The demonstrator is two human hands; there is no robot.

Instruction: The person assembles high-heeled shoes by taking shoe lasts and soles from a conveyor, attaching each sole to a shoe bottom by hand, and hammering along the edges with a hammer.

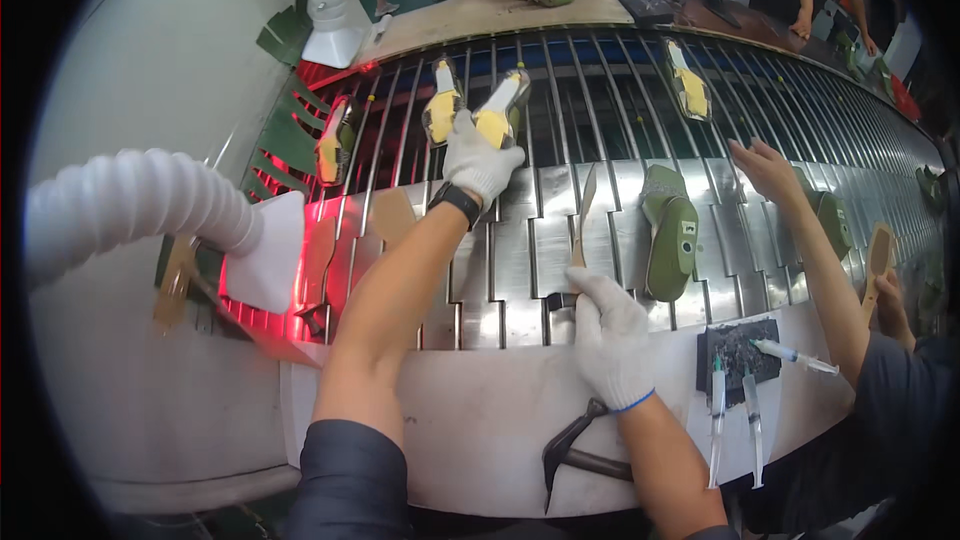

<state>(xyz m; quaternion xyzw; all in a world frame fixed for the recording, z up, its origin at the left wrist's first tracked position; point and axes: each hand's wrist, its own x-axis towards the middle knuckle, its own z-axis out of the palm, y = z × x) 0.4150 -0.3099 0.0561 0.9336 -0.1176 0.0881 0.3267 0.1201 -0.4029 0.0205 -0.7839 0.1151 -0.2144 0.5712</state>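
My left hand (478, 162), in a white glove with a black watch at the wrist, reaches far out over the metal slat conveyor (520, 260) and grips a dark shoe with a yellow insole (503, 108). A second such shoe (441, 105) lies just left of it. My right hand (612, 335), also gloved, is closed at the conveyor's near edge on the lower end of a thin tan blade-shaped piece (582, 220) that points away from me. A green shoe upper (671, 235) lies to the right of that piece.
A white ribbed hose (130, 205) ends in a hood at left, in red light. Black pincers (580, 445) and three syringes (720, 410) lie on the white ledge. A co-worker's hand (765, 170) reaches in from the right. More shoes (688, 80) ride the belt; people work at the far side.
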